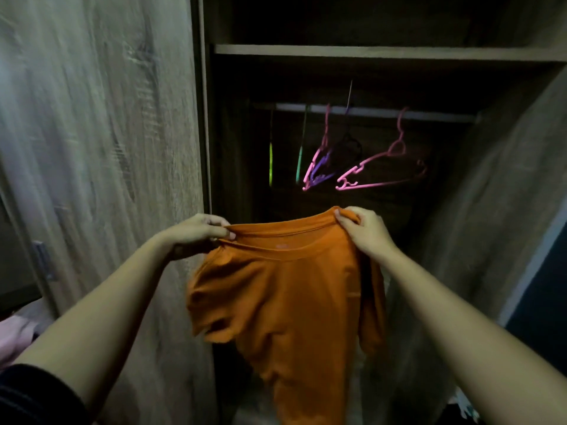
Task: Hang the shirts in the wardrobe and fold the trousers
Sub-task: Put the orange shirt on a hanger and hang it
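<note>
An orange t-shirt (285, 302) hangs in front of the open wardrobe, held up by its collar. My left hand (199, 230) pinches the collar's left side and my right hand (365, 231) grips the right side near the shoulder. The shirt's body droops down between my forearms. Inside the dark wardrobe a rail (368, 111) carries several empty plastic hangers: a pink hanger (380, 167) turned sideways on the right, a pink and purple pair (319, 161), and two green ones (300, 154) at the left.
The wardrobe's wooden door (101, 148) stands open at the left, and a second panel (497, 210) flanks the right. A shelf (383, 53) runs above the rail. Pale pink cloth (15, 335) lies at the far left edge.
</note>
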`<state>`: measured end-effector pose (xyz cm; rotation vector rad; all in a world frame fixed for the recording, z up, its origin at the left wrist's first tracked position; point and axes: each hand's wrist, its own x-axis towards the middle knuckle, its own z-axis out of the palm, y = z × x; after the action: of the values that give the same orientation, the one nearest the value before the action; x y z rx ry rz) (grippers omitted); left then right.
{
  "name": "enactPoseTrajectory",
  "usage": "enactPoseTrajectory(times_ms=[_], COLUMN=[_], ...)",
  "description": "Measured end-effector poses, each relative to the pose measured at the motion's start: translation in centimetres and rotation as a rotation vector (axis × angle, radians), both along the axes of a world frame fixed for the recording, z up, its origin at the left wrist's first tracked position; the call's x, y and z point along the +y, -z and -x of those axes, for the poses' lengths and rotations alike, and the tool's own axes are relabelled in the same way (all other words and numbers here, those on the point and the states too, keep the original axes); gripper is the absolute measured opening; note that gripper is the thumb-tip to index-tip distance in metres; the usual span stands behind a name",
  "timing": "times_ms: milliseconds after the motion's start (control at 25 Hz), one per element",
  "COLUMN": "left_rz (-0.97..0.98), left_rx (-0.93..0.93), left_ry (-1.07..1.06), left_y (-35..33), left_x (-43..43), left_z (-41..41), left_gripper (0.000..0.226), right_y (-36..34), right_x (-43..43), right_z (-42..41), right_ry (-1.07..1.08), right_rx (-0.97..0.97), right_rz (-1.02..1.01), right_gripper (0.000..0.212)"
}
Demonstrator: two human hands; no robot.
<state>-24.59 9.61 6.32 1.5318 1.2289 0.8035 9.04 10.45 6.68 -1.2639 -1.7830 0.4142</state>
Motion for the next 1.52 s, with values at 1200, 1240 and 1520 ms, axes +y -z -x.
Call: enactPoseTrajectory(times_ms=[1200,1240,1520], left_rz=[-0.836,-0.841,-0.865], left_rx=[0.205,0.233,0.308], left_ry=[-0.645,-0.666,-0.424], left_y=[1.5,1.7,1.9], left_x=[1.0,1.1,1.8], left_z=[-5.8,-5.6,-5.0], left_gripper=[0.023,0.025,0.02], right_y=[-2.0,-2.0,-1.2], right_x=[-0.5,-0.5,0.4], right_z=[-3.3,-3.7,-5.3], right_ry=[-0.151,-0.192,-0.197], right_rx=[-0.232,-0.24,-0.223], right_rz=[0.318,0.348,0.43], right_gripper=[0.037,0.037,0.017])
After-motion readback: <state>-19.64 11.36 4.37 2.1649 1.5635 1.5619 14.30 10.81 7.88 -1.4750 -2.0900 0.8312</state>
